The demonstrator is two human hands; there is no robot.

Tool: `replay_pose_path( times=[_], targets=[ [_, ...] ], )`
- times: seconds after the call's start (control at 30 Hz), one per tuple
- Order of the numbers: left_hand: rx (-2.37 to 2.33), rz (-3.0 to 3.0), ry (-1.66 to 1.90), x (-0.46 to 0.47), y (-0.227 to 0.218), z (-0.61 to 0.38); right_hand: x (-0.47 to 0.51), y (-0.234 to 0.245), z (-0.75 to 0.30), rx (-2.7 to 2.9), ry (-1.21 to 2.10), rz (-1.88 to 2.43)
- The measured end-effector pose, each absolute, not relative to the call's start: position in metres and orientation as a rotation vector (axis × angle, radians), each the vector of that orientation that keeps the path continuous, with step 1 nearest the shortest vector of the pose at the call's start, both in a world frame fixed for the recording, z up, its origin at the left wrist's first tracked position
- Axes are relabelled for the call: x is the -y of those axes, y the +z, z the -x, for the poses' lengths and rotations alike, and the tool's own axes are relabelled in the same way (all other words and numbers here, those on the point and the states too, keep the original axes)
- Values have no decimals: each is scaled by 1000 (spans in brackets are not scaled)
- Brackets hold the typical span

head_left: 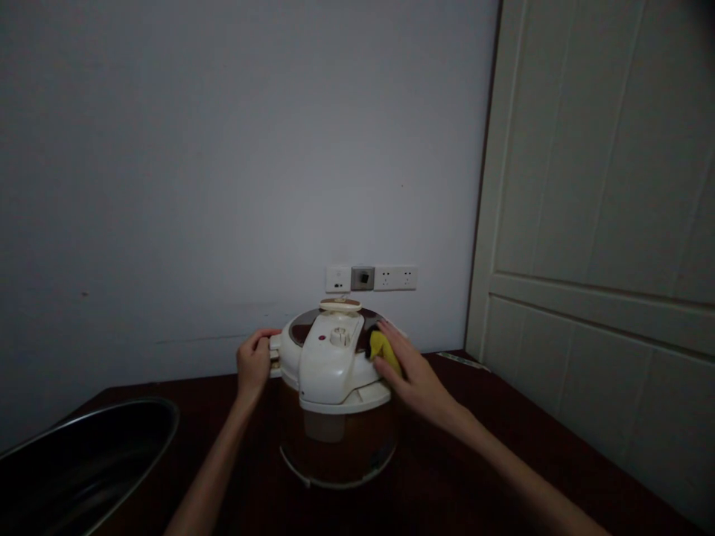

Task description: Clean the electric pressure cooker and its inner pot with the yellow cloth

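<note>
An electric pressure cooker (334,417) with a white and dark lid (329,357) stands on the dark table (474,447). My left hand (254,363) is closed around the lid's left side handle. My right hand (410,368) presses a yellow cloth (383,348) against the right part of the lid, fingers lying over the cloth.
A large dark metal bowl (83,461) sits at the left of the table. The wall behind carries a row of power sockets (372,278) just above the cooker. A white panelled door (603,223) fills the right side.
</note>
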State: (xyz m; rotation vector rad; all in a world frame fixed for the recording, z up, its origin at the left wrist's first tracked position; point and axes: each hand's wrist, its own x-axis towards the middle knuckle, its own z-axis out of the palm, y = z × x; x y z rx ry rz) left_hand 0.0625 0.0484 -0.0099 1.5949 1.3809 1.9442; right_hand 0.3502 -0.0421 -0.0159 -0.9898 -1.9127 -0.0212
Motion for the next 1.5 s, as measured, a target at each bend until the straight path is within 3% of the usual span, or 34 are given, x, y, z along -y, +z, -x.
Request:
replay_pose_path(
  times=[0.17,0.37,0.63,0.9,1.23,1.5],
  targets=[
    [-1368,-1574,1937,-49,-10,-62,50,-27,-343,2045,-105,834],
    [-1365,-1579,1937,-51,-13,-60,-8,2,-360,1695,235,1028],
    [-1356,-1577,1935,-52,-14,-59,40,-13,-306,1816,-140,865],
    [-1384,-1618,1957,-48,-12,-62,-32,29,-356,1586,258,1376],
    [-1389,-1642,1966,-48,-11,-63,27,0,-303,1741,-197,1005],
    [-1384,-1659,1954,-49,-13,-61,-17,29,-338,1653,270,1300]
  ],
)
